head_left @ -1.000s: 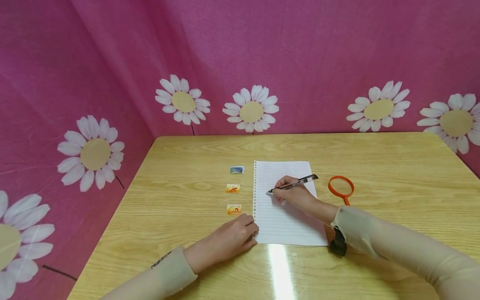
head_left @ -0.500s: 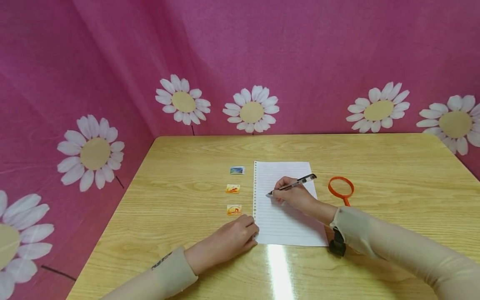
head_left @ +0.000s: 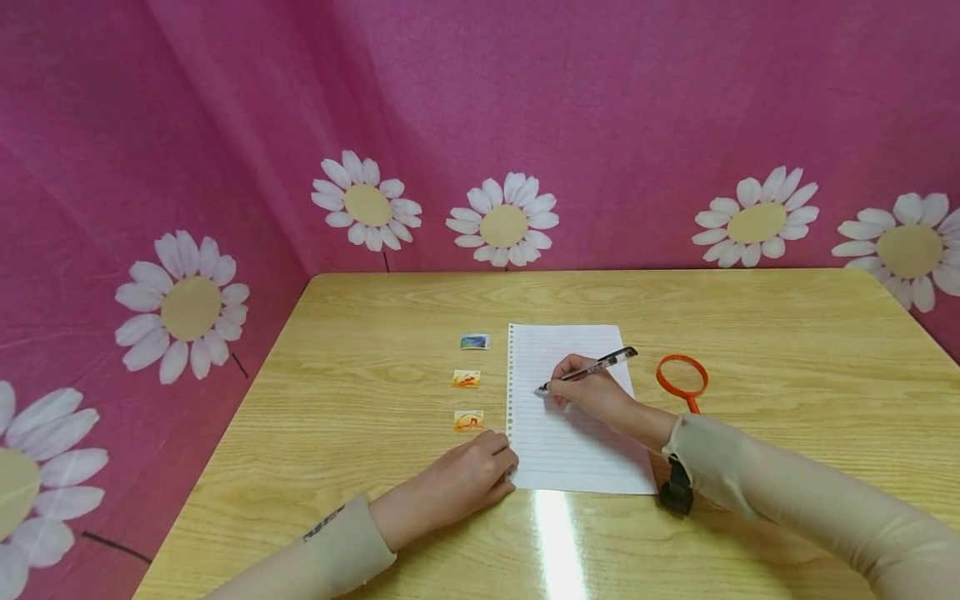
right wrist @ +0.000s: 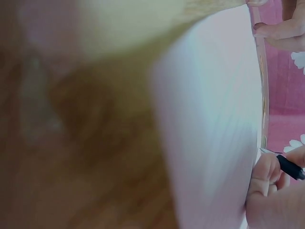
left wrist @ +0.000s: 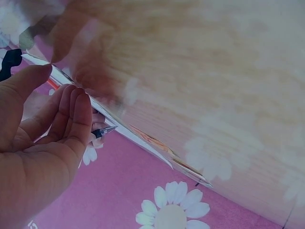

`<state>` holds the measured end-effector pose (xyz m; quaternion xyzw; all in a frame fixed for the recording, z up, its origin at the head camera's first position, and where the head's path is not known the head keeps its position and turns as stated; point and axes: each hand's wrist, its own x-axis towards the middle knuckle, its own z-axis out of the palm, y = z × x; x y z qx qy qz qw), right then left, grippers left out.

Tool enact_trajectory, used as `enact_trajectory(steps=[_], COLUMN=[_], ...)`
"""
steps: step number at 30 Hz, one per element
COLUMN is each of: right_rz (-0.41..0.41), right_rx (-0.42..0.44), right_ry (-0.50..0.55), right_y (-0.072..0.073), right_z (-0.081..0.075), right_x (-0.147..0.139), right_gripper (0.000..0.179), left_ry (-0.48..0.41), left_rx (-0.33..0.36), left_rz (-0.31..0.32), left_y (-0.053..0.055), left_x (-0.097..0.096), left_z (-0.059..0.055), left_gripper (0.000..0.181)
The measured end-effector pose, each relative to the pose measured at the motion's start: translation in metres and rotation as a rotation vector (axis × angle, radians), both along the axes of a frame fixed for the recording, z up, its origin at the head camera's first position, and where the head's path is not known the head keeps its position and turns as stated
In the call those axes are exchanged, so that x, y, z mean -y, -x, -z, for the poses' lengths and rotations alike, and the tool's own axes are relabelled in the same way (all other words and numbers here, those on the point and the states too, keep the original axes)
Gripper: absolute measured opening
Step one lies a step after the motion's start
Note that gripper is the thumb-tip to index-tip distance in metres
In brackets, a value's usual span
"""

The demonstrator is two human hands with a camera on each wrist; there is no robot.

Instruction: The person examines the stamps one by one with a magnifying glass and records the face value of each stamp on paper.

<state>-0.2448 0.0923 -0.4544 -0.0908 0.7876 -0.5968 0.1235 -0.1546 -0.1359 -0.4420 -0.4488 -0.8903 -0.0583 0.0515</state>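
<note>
In the head view a sheet of lined, hole-punched paper [head_left: 581, 462] lies on the table. My right hand [head_left: 592, 393] pinches a black-and-clear pen [head_left: 611, 360], its tip at the paper's upper left part and its cap end pointing up to the right. My left hand [head_left: 472, 475] rests at the sheet's lower left edge, fingertips touching the margin. The left wrist view shows the fingers [left wrist: 71, 112] loosely bent, with the thumb apart from them. Left of the sheet lie a blue-green stamp-like card [head_left: 475, 342] and two yellow-orange ones, the middle [head_left: 466, 379] and the nearest [head_left: 468, 421].
An orange-red magnifying glass [head_left: 683, 377] lies right of the paper, its handle partly hidden by the right forearm. The wooden table [head_left: 360, 358] meets a pink curtain [head_left: 600, 108] with white daisies behind and at the left. A light streak reflects near the front.
The pen tip has shifted very slightly down and to the right on the paper with my right hand. My left hand stays at the sheet's edge.
</note>
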Motion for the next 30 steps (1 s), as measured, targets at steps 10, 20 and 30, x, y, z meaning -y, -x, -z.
enact_trajectory(steps=[10,20,30], right_rz=[0.0,0.045,0.02], right_rx=[-0.017,-0.005,-0.03], right_ry=[-0.033,-0.026,-0.024], right_y=[0.003,-0.0007,-0.0002], right_z=[-0.0014,0.0015,0.0016], right_x=[-0.0004,-0.001,-0.0023], right_gripper=[0.009,0.009,0.01], left_ry=[-0.008,-0.008,-0.008], left_rx=[0.0,0.01,-0.009], left_rz=[0.0,0.002,-0.007], left_y=[0.0017,-0.0009,-0.0004], left_x=[-0.0014,0.001,-0.001], left_z=[-0.0017,0.0029,0.0026], left_gripper=[0.011,0.012,0.012])
